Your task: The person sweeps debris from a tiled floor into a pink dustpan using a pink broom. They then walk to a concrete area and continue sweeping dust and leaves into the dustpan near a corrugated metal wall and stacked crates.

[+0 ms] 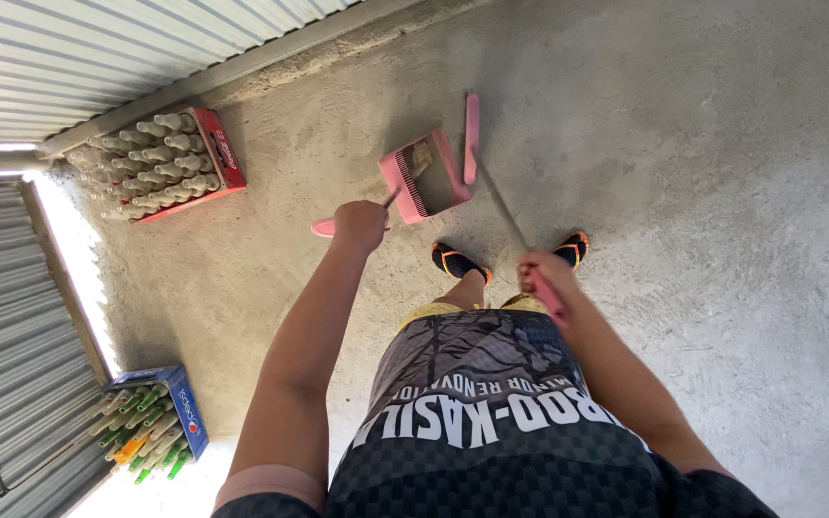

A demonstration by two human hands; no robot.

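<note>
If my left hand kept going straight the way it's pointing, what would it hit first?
Probably the pink plastic dustpan on the concrete floor, whose long handle the left hand already grips; depth is hard to judge.

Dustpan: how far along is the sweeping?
Done: a heap of pale dirt already lies in the pink dustpan. In hand: the left hand holds the dustpan's long handle, the right hand the broom, its pink head beside the pan's mouth. Left: the dirt remains unemptied; the concrete floor looks dusty, though loose debris is hard to tell.
</note>
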